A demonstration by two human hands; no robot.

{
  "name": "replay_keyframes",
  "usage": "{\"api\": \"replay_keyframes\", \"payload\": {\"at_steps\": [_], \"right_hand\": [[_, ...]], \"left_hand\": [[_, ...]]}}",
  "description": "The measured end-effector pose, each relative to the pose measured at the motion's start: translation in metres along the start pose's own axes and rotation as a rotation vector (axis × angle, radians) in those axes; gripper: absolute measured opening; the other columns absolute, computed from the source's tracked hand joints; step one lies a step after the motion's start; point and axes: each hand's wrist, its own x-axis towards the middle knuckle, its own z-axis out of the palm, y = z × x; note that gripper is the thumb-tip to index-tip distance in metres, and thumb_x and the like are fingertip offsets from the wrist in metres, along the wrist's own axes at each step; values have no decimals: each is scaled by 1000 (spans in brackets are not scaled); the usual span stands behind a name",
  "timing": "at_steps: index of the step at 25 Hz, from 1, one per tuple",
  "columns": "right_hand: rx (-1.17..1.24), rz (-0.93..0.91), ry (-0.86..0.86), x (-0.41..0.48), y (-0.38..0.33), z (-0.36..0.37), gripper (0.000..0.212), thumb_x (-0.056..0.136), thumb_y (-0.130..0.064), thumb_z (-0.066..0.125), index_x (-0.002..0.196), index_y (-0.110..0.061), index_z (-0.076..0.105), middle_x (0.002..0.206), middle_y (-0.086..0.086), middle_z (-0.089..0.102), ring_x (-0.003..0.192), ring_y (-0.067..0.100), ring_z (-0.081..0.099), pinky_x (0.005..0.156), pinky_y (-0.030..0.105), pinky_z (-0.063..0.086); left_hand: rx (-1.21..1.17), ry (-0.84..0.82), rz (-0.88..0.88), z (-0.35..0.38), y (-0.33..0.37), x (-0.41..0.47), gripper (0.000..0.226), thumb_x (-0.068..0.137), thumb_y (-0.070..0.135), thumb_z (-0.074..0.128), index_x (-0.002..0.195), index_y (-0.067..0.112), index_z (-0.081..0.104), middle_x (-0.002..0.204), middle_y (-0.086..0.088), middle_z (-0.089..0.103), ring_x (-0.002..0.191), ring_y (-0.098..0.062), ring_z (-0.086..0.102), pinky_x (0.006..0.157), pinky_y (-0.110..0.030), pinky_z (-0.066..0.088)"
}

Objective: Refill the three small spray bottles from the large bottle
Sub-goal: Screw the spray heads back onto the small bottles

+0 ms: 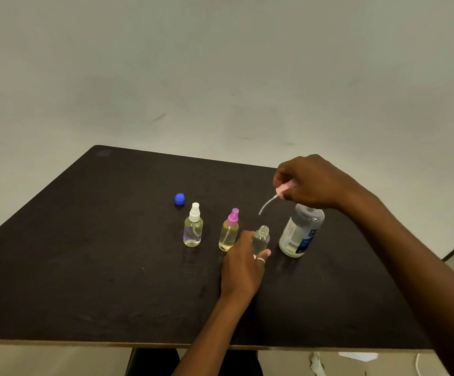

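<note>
Gripping uncapped small bottle (261,238) upright on tabletop (112,267), left hand (243,267) fingers curled round. Pinching pink spray head (284,188) above, right hand (312,183) fingers. Just right, open large bottle (300,232).

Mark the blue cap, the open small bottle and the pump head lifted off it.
blue cap (179,199): head view, on its top face.
open small bottle (262,238): head view, on the clear body below the threaded neck.
pump head (282,189): head view, on the pink collar above the dip tube.
</note>
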Motion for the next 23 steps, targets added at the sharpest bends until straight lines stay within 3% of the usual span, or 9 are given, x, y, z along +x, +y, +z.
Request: {"api": "replay_keyframes", "payload": {"at_steps": [7, 10, 15, 19, 23], "right_hand": [[39, -63, -14, -18, 2, -4, 20, 82, -15, 74, 99, -27, 73, 95, -11, 68, 87, 9, 62, 80, 31, 54], [65, -69, -39, -15, 2, 4, 21, 83, -14, 74, 99, -27, 72, 98, -11, 67, 89, 8, 62, 77, 25, 50], [96, -57, -36, -14, 4, 11, 23, 82, -13, 74, 101, -26, 71, 102, -9, 68, 90, 8, 62, 80, 26, 52], [112, -67, 22, -13, 4, 4, 24, 81, -15, 75, 101, -27, 71, 100, -9, 70, 89, 8, 63, 82, 33, 55], [108, -83, -47, -12, -1, 14, 24, 82, -13, 74, 102, -25, 71, 100, -10, 67, 90, 7, 62, 78, 22, 50]], "left_hand": [[-6, -2, 24, -2, -4, 0, 37, 85, 33, 75, 116, 30, 56, 104, 12, 68, 90, -3, 63, 70, -10, 42], [-7, 9, 45, -1, -7, 1, 36, 85, 34, 76, 115, 31, 57, 102, 13, 69, 88, -2, 63, 67, -7, 40], [-9, 13, 59, 0, -9, 1, 37, 84, 35, 76, 115, 31, 57, 103, 13, 69, 90, -3, 64, 72, -15, 48], [2, 13, 57, -1, -10, 1, 38, 85, 36, 75, 117, 31, 56, 106, 14, 68, 91, -3, 63, 71, -12, 45], [14, 19, 68, 1, -12, 1, 39, 85, 37, 75, 118, 32, 54, 107, 12, 69, 94, -4, 65, 77, -21, 53]]}}
